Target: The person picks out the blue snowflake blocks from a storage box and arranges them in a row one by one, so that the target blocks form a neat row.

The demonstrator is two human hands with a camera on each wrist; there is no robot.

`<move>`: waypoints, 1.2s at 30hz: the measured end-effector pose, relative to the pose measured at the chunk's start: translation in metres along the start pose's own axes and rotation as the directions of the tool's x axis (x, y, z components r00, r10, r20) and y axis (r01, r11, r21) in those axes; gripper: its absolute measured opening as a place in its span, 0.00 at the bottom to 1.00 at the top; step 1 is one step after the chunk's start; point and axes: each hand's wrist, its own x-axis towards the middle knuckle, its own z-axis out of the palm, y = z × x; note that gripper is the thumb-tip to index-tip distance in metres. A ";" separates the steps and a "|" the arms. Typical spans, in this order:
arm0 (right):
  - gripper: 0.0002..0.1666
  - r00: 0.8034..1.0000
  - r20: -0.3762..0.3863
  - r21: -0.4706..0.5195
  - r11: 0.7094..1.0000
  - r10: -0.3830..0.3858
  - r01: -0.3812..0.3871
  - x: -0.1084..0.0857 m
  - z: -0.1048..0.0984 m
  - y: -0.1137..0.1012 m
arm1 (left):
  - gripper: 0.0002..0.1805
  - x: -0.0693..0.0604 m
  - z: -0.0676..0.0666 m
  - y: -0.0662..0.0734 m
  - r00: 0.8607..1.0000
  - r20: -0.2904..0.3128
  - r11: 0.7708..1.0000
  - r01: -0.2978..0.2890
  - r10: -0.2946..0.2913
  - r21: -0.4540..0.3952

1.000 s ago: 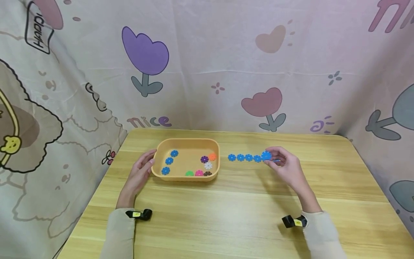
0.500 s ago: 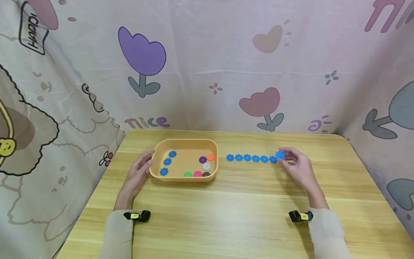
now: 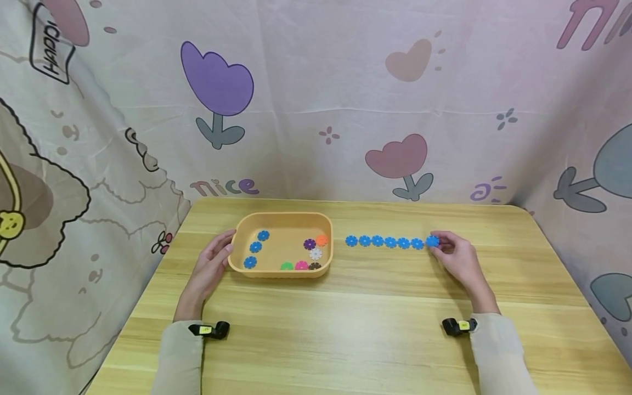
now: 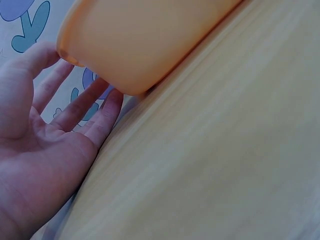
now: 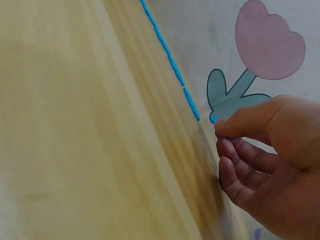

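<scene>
In the head view, a yellow plastic basin [image 3: 281, 272] stands on the table's left half. My left hand [image 3: 211, 265] rests on its left end, thumb and fingers against the outer wall; in the left wrist view these fingers [image 4: 75, 110] look spread and fairly straight. Right of the basin lies a row of several blue snowflake discs [image 3: 377, 241], notched round the edge. At the row's right end my right hand [image 3: 459, 260] pinches one more blue snowflake disc [image 3: 432, 241] between thumb and fingers. From the right wrist only that disc's edge [image 5: 214, 119] shows, slightly above the tabletop.
Inside the basin, three blue discs [image 3: 255, 247] lie at the left. Purple [image 3: 309, 244], orange [image 3: 322, 240], white [image 3: 315, 254], green [image 3: 287, 266], pink [image 3: 302, 265] and dark brown [image 3: 314, 266] ones lie towards the right. A printed curtain [image 3: 306, 99] hangs behind the wooden table [image 3: 326, 340].
My right hand has moved right along the row, leaving two more blue discs lying in it. Since half a second ago it has lowered the pinched disc. The left hand stays at the basin.
</scene>
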 end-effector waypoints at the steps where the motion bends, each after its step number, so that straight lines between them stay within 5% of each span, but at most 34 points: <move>1: 0.21 1.000 0.001 -0.004 1.000 -0.002 0.002 0.000 0.000 0.001 | 0.27 0.000 0.000 0.000 1.000 0.001 1.000 0.000 0.000 0.001; 36: 0.23 0.997 0.050 -0.039 0.998 0.054 -0.052 0.000 0.002 0.011 | 0.27 0.000 0.001 0.001 1.000 0.001 1.000 0.015 -0.015 -0.010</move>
